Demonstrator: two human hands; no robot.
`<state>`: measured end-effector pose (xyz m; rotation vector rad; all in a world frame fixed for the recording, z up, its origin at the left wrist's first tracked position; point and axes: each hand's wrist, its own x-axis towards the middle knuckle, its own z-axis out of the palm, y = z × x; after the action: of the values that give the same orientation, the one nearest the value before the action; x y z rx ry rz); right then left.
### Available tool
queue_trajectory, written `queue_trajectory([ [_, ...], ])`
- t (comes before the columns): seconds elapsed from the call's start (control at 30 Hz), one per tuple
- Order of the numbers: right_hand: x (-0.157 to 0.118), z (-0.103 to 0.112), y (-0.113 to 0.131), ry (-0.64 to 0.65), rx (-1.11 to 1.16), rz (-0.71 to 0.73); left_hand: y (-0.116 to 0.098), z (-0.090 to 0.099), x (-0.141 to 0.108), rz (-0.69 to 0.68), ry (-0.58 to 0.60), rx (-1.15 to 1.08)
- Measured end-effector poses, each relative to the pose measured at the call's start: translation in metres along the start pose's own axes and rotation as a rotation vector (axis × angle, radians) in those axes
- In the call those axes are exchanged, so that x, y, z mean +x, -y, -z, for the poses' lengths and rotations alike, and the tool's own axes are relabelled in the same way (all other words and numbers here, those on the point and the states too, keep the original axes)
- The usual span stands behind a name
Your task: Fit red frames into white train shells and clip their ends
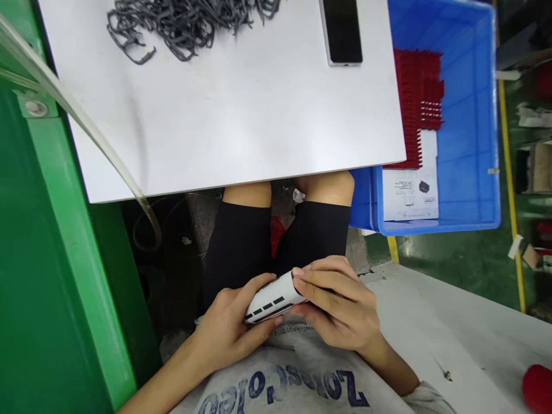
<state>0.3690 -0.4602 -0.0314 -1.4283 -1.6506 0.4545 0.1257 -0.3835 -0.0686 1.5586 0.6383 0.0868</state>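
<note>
A white piece with a row of black window-like marks, which looks like a toy train car, is held over my lap. My left hand grips its left end between thumb and fingers. My right hand closes on the other end, fingertips at the dark edge there. The palms and both hands hide part of the piece, so its ends do not fully show.
On the white table lie a heap of dark grey strips and a phone. A blue crate at right holds red bristly parts and a printed sheet. A green machine frame and a pale hose stand left.
</note>
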Motion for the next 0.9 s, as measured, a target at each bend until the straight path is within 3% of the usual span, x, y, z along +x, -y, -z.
queue_trajectory([
  [0.2,-0.01,0.007,0.002,-0.026,0.006,0.068,0.007,-0.009,-0.004,-0.102,-0.048,0.121],
  [0.47,-0.025,-0.001,0.005,-0.044,-0.051,0.051,-0.004,-0.008,-0.004,-0.033,0.002,0.086],
  [0.7,-0.016,-0.007,0.009,-0.072,-0.006,0.098,-0.027,0.001,-0.004,0.053,-0.023,0.158],
  [0.8,-0.017,-0.001,0.013,-0.053,-0.017,0.135,-0.04,0.004,-0.017,0.135,-0.005,0.262],
  [0.9,-0.024,0.003,0.01,-0.074,-0.001,0.188,-0.049,0.02,-0.051,0.273,-0.008,0.408],
])
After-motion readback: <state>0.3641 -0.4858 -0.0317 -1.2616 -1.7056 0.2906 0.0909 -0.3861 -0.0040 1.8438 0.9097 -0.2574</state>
